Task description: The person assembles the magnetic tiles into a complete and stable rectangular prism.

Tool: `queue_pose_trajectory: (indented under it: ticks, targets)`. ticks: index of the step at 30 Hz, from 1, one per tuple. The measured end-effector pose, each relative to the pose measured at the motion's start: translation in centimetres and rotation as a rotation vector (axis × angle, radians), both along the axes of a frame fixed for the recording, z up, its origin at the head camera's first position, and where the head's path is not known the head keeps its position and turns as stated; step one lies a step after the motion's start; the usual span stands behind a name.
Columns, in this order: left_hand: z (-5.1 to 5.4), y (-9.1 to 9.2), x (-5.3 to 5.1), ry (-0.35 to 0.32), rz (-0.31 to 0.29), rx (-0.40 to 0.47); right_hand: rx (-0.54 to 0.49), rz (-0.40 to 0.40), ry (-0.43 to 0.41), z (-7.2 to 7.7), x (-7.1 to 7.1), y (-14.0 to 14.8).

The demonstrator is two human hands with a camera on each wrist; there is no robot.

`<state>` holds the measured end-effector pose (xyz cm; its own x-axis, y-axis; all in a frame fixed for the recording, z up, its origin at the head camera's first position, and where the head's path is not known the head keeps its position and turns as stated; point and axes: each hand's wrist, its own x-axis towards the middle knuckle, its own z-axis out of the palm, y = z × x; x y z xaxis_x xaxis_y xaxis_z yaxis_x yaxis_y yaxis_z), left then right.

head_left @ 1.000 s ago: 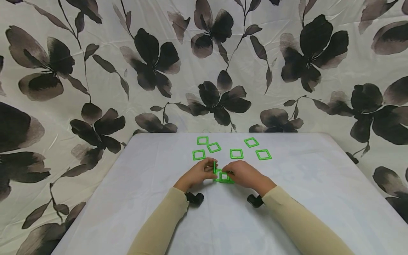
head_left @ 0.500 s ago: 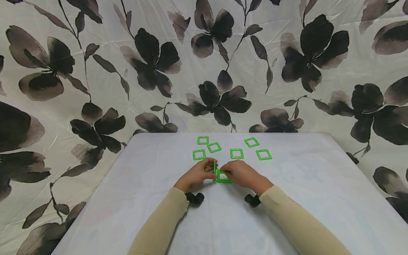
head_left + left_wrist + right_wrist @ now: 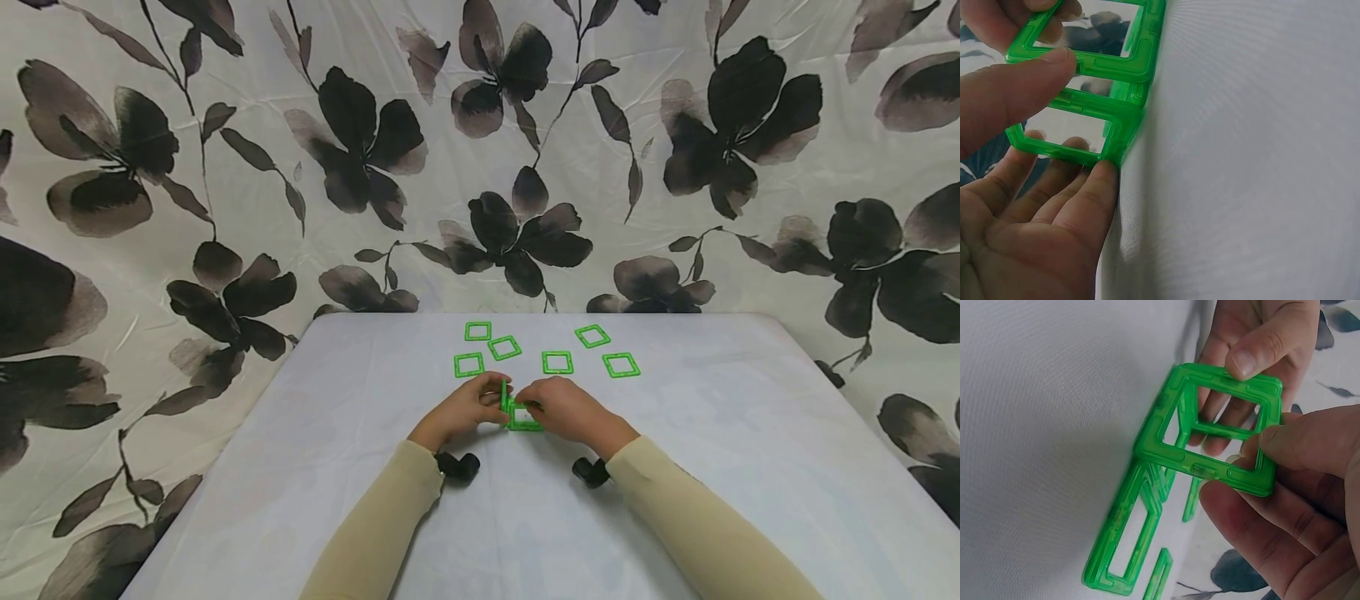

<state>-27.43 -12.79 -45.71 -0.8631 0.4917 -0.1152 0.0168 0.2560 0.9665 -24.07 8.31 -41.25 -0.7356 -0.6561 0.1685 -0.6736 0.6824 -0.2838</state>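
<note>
Both hands meet over a small group of translucent green square magnetic tiles near the middle of the table. My right hand (image 3: pixel 573 410) pinches one square tile (image 3: pixel 1175 464) along its edge, thumb in front and fingers behind. My left hand (image 3: pixel 468 408) holds an upright tile (image 3: pixel 1060 151), fingertips at its side. Its thumb presses the edge of the tile that the right hand pinches. In the right wrist view another tile (image 3: pixel 1116 519) of the group extends below the pinched one. Fingers partly hide where the tiles join.
Several loose green square tiles lie flat farther back, among them one at the left (image 3: pixel 457 367) and one at the right (image 3: pixel 624 376). A white cloth covers the table (image 3: pixel 300 483). Behind it hangs a floral curtain (image 3: pixel 420 183).
My right hand has shifted slightly left with its tile, which now lines up with the group at the left hand. The left hand and loose tiles stay almost still.
</note>
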Motion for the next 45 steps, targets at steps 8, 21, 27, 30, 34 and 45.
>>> queue_pose_trajectory:
  ticks: [8, 21, 27, 30, 34, 45]
  targets:
    - [-0.2, 0.0, -0.1, -0.001, -0.007, -0.011, -0.001, -0.004, -0.013, -0.1, -0.2, -0.2]
    - [-0.2, 0.0, -0.2, -0.008, 0.0, -0.013, -0.007, -0.011, -0.005, 0.1, -0.2, -0.5]
    - [-0.2, 0.1, -0.2, -0.009, 0.004, -0.011, -0.01, -0.005, -0.002, 0.2, -0.1, -0.5]
    - [-0.2, 0.1, -0.3, -0.012, 0.001, -0.005, -0.008, -0.004, -0.009, 0.2, -0.1, -0.5]
    - [-0.3, 0.1, -0.3, -0.012, 0.003, -0.015, -0.011, 0.002, -0.02, 0.0, -0.2, -0.4]
    - [-0.2, 0.0, -0.1, 0.003, 0.002, -0.023, -0.07, -0.025, -0.032, -0.6, -0.5, 1.3]
